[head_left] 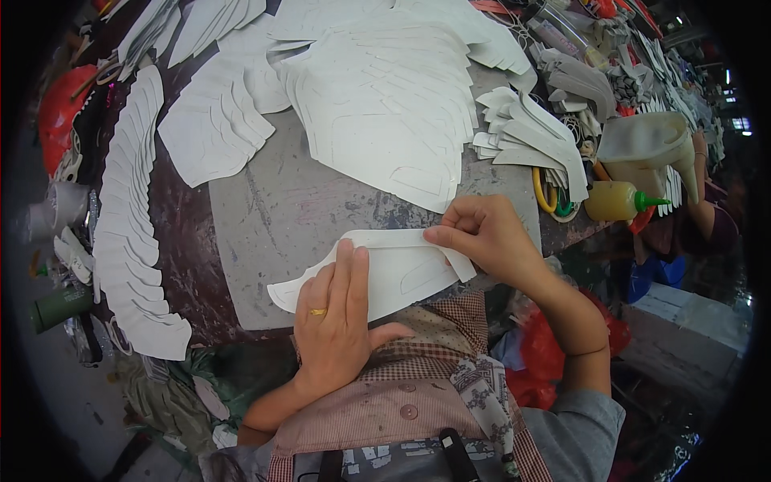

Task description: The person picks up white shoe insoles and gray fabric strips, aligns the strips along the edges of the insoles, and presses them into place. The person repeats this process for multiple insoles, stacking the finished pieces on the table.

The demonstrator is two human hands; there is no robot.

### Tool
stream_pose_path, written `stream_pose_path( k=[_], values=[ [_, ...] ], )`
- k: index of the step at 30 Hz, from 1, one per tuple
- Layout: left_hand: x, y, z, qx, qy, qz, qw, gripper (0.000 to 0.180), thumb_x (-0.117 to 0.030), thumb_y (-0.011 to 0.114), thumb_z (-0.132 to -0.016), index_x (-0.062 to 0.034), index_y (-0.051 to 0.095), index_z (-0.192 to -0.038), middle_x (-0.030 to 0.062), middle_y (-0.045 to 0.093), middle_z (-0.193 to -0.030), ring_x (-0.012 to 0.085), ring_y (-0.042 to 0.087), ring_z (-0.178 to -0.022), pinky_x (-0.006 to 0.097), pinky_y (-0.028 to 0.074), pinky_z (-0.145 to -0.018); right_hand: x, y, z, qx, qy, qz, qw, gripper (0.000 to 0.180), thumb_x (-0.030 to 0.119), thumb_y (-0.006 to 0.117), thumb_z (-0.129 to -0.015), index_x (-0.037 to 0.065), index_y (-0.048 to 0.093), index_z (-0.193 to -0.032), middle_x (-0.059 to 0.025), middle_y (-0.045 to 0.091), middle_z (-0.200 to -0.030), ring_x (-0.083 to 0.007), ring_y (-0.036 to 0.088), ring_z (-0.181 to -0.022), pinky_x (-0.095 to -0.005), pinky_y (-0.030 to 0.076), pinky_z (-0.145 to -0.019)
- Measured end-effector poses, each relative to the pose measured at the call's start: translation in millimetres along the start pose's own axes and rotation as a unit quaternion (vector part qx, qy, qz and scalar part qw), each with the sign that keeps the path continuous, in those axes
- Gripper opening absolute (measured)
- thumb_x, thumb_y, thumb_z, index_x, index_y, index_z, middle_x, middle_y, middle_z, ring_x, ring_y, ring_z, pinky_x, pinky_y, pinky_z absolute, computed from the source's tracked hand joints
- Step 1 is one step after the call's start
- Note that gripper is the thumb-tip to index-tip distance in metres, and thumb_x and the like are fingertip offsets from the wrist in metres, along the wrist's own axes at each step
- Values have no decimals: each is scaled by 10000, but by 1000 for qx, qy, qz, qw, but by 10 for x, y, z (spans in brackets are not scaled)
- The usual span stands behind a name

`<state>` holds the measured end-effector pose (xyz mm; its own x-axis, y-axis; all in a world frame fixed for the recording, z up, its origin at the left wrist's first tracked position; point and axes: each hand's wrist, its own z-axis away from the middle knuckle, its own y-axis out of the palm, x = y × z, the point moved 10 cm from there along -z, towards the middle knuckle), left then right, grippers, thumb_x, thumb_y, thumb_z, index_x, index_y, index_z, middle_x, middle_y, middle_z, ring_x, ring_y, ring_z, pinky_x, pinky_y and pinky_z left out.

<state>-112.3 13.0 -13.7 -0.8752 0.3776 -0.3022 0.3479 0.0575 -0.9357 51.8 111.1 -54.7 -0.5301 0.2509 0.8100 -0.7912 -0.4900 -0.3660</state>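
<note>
While the left hand (333,317) lies flat on the white panel (430,279), fingers side by side and thumb spread away, the right hand (486,233) has thumb and fingertips pinched together on the narrow white strip (393,238) along the panel's far edge. Panel sits on the grey board (261,217), near its front edge, just ahead of the checked apron (361,410).

Board: scuffed, dark stains and scratches. It lies on a dark red-brown tabletop (183,217), also marked.

Stock around it: 1 large fanned stack of white panels (385,104) behind the work, 1 smaller stack (213,120) to its left, 1 long overlapping row of white pieces (128,233) along the left side, 1 pile of curved white pieces (530,132) at right.

Right side: yellow bottle with green nozzle (612,202), just beside a translucent container (642,140). Yellow looped handle (542,191) shows under the curved pile.

Room: red bag (64,112) far left, green cylinder (60,309) below it, red plastic bag (550,349) lower right. Far right is dim, details hard to read; small bright lights (740,124) there.
</note>
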Motion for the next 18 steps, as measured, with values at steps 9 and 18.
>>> stream_pose_path(
  k=[9,18],
  values=[
    [-140,-19,-154,75,-31,-104,991,1057,-708,629,-701,11,444,-1453,194,476,-1444,353,445,-1300,493,346,-1041,150,-1,-26,-11,-40,88,995,274,201,738,-881,-23,659,-745,-63,590,-566,-102,523,-461,-293,386,-440],
    [-471,334,-220,63,77,-4,995,989,-645,672,-713,-78,431,-1486,175,450,-1487,309,411,-1391,505,318,-1122,-267,-86,491,-46,30,-196,979,167,132,701,-925,-12,617,-922,-37,653,-692,-87,621,-581,-231,482,-523]
  ],
)
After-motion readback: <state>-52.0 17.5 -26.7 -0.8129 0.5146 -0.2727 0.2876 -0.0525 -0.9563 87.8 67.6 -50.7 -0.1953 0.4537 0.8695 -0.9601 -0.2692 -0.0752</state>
